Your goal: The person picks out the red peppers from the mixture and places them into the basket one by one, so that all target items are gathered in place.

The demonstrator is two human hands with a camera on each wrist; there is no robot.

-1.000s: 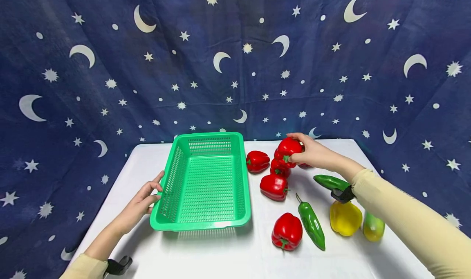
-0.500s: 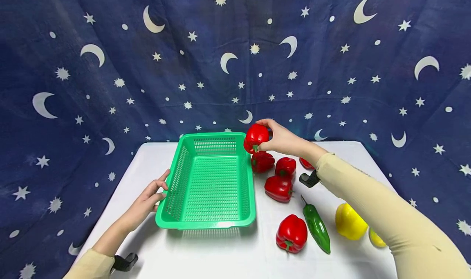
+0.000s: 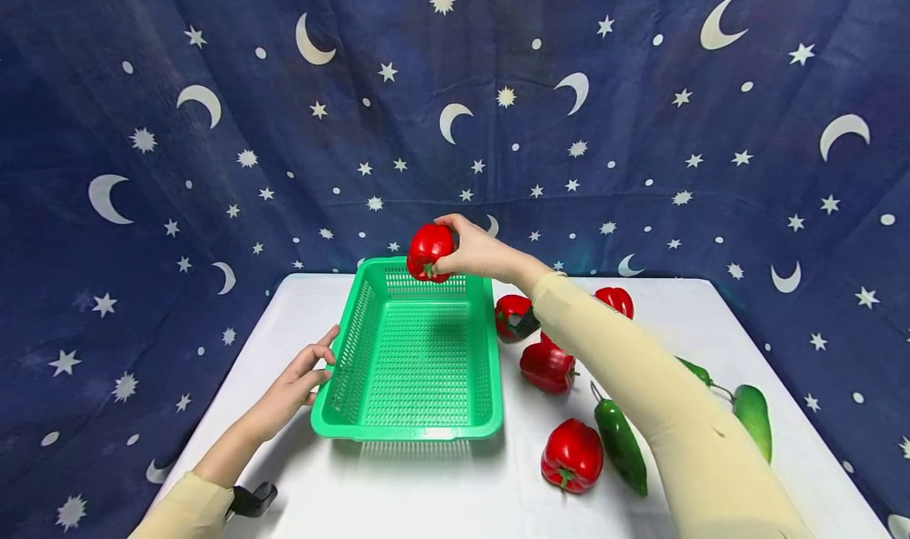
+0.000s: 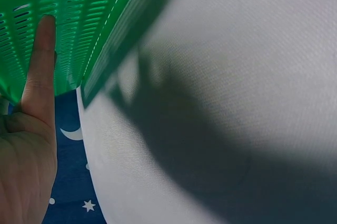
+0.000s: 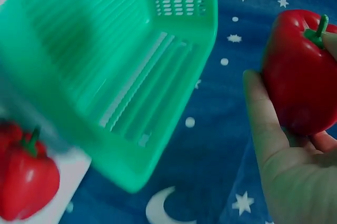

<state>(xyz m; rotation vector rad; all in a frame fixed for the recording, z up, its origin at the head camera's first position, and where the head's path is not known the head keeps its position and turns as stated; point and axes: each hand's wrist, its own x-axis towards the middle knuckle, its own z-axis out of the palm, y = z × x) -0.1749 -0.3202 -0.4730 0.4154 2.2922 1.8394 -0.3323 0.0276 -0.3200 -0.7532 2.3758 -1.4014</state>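
Observation:
In the head view, my right hand [image 3: 478, 254] holds a glossy red bell pepper [image 3: 429, 246] up over the far end of a green plastic basket [image 3: 408, 433]. Fingers and thumb grip its sides, and its green stem shows beside the thumb in the right wrist view. The inside of the basket has nothing in it. My left hand [image 3: 290, 387] touches the basket's left side at the rim. A straight finger [image 4: 41, 71] lies against the slotted outer wall in the left wrist view.
Right of the basket lie more red bell peppers, one near the front [image 3: 572, 456], one further back [image 3: 547, 367]. A long green pepper [image 3: 621, 448] lies beside them. Another green vegetable [image 3: 753, 420] is at the far right, partly behind my sleeve. A starry blue cloth [image 3: 355, 112] hangs behind the white table.
My right hand has lifted the red bell pepper from the group on the right and carried it left over the basket. My left hand stays at the basket's side.

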